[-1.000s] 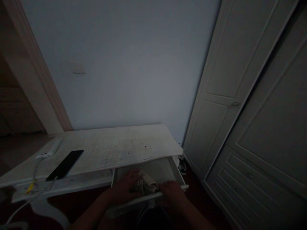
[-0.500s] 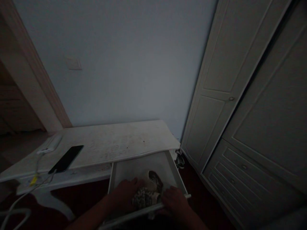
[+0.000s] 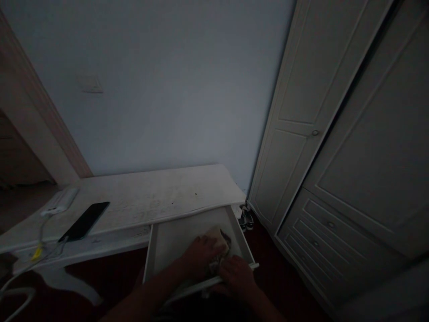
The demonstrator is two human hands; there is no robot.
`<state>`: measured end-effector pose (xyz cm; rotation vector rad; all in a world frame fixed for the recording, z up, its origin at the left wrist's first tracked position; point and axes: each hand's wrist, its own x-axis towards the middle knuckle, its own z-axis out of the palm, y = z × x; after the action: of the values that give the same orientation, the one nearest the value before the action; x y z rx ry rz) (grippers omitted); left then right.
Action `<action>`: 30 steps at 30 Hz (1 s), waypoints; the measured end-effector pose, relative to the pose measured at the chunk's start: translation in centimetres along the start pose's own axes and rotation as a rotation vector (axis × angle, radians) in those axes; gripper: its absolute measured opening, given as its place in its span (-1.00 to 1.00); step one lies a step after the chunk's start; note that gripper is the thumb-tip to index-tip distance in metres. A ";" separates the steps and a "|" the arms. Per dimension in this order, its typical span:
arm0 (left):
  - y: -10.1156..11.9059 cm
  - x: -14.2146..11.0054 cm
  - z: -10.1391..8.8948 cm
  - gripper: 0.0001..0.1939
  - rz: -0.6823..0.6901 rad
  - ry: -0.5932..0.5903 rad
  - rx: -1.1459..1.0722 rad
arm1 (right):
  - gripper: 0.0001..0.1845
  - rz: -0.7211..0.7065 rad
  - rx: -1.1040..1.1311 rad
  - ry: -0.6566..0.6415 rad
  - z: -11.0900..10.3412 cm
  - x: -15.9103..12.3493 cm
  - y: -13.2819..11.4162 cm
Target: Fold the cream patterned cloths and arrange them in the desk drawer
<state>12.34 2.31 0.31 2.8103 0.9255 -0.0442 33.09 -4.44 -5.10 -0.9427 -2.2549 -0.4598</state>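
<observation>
A pale, dark-patterned cloth lies crumpled inside the pulled-out white drawer. Over the cloth is my left hand, its fingers bent around it and covering much of it. My right hand is at the drawer's front edge, right beside the cloth, fingers curled over the front panel. Dim light makes the fingertips hard to make out.
The white desk carries a black phone on a cable and a white power strip. Shoes stand on the dark red floor by the desk's right end. A wardrobe rises on the right.
My left hand has moved right and onto the cloth, which is now bunched and more covered. My right hand stays at the drawer front. The view has shifted slightly.
</observation>
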 end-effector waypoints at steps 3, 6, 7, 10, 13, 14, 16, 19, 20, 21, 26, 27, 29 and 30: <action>1.8 3.9 1.2 -0.33 -0.014 0.066 0.023 | -0.36 0.007 -0.011 0.012 0.2 0.0 0.0; 3.0 7.4 1.9 -0.53 -0.064 0.076 0.045 | -0.34 0.002 0.005 0.005 0.5 0.0 0.0; 3.1 8.2 1.9 -0.56 -0.087 0.080 0.044 | -0.33 0.006 0.012 0.008 0.5 0.0 0.0; 2.8 9.5 1.6 -0.58 -0.149 0.115 0.031 | -0.31 0.040 0.005 0.003 0.5 -0.1 -0.1; 2.1 9.6 0.9 -0.50 -0.225 0.159 0.024 | -0.30 0.042 -0.013 -0.008 0.4 -0.1 -0.2; 1.9 9.6 0.7 -0.46 -0.259 0.172 0.023 | -0.29 0.039 -0.018 -0.011 0.4 -0.1 -0.1; 1.4 9.6 0.2 -0.42 -0.329 0.195 0.026 | -0.27 0.037 -0.032 -0.012 0.5 -0.1 -0.1; 0.7 9.2 -0.3 -0.43 -0.424 0.226 0.034 | -0.24 0.036 -0.049 0.004 1.0 -0.1 0.0; 0.3 8.8 -0.4 -0.43 -0.456 0.236 0.036 | -0.23 0.034 -0.052 0.011 1.1 -0.1 0.0; -0.1 8.3 -0.5 -0.43 -0.489 0.246 0.038 | -0.22 0.030 -0.052 0.014 1.2 -0.2 0.0; -3.5 3.8 -0.6 -0.43 -0.687 0.278 0.050 | -0.25 0.037 -0.063 -0.056 1.0 -0.4 -0.1; -4.2 2.6 -0.7 -0.44 -0.729 0.278 0.055 | -0.26 0.040 -0.064 -0.063 0.9 -0.4 -0.1; -5.5 0.3 -0.9 -0.46 -0.814 0.279 0.071 | -0.27 0.038 -0.061 -0.052 0.7 -0.3 -0.1; -6.0 -0.8 -1.0 -0.47 -0.856 0.280 0.082 | -0.27 0.037 -0.058 -0.048 0.6 -0.2 -0.1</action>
<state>8.15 6.80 0.35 2.2913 2.1505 0.2042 32.85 -4.30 -5.69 -1.0330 -2.2738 -0.4935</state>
